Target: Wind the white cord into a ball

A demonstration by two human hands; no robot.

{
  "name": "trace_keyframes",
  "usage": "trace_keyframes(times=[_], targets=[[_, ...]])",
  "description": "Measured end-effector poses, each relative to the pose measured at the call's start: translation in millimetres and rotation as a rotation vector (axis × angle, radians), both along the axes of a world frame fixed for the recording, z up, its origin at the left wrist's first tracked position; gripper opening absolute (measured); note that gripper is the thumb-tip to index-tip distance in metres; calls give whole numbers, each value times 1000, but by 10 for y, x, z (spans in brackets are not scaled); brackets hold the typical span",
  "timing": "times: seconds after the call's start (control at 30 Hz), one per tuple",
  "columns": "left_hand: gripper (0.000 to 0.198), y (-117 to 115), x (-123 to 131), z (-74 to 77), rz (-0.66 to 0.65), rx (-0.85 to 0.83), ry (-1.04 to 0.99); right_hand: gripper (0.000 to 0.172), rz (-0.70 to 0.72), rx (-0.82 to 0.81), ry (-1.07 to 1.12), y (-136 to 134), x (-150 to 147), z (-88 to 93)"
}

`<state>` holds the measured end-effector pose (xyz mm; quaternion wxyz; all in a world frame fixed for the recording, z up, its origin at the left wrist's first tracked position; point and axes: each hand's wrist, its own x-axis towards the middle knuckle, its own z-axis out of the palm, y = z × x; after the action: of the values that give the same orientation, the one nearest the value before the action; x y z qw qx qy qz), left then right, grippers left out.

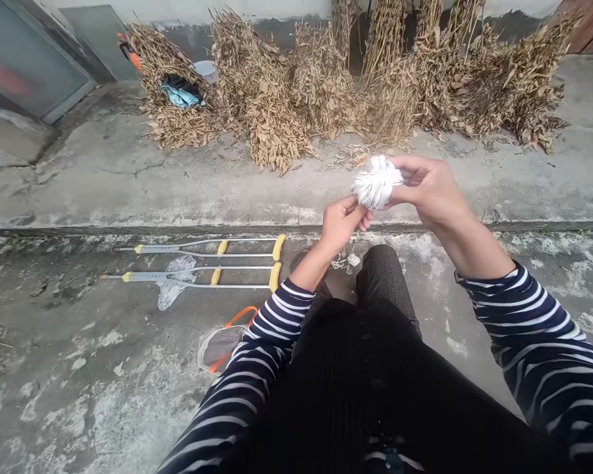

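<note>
A ball of white string (377, 182) is held up in front of me, above the concrete step. My right hand (427, 187) grips its right side between thumb and fingers. At its lower left, my left hand (343, 220) is pinched closed, thumb against fingers. It touches or nearly touches the ball; what it pinches is too small to make out. Beneath my hands, some white scraps (348, 261) lie on the ground between my legs.
Two crutches (202, 276) with yellow pads lie to the left, over a clear plastic bag (170, 296). An orange-handled bag (222, 345) is by my left sleeve. Dried plant bundles (277, 99) lean along the wall on the raised step (153, 191); blue-and-black cloth (182, 93) rests on one.
</note>
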<state>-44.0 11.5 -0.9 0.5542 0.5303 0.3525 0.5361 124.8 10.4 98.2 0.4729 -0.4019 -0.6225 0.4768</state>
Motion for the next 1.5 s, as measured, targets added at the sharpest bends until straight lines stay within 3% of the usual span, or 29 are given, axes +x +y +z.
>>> trace_keyframes(times=[0.2,0.33,0.4,0.5,0.63,0.73,0.87,1.0,1.1,1.2,1.3,1.43,1.5], targets=[[34,-247,-124,-203,-100,-169,27,43,-168,181,-2,144,97,86],[39,-460,-285,-257,-198,-322,72,45,-319,435,-188,363,217,-82],[41,-546,-382,-179,-289,-366,90,42,-357,541,-341,466,264,-290],[43,-613,-520,24,-414,-392,120,41,-291,652,-621,532,287,-672],[42,-551,-640,305,-458,-341,196,46,-120,583,-931,386,194,-1100],[37,-380,-659,454,-425,-245,301,48,20,517,-1052,189,64,-1261],[29,5,-609,496,-338,-93,498,57,126,425,-1090,-21,-76,-1254],[26,417,-544,329,-174,28,636,72,153,194,-934,-192,-127,-1086],[28,541,-513,90,-135,3,660,77,36,92,-739,-327,-117,-961],[30,426,-452,-183,-152,-93,642,70,-73,86,-590,-443,-89,-945],[30,188,-347,-405,-141,-208,607,61,-90,106,-453,-532,-62,-1080],[27,-26,-244,-542,-100,-397,556,60,-46,-37,-249,-654,-63,-1322],[26,-49,-244,-552,-106,-411,549,66,2,-157,-112,-714,-77,-1363]])
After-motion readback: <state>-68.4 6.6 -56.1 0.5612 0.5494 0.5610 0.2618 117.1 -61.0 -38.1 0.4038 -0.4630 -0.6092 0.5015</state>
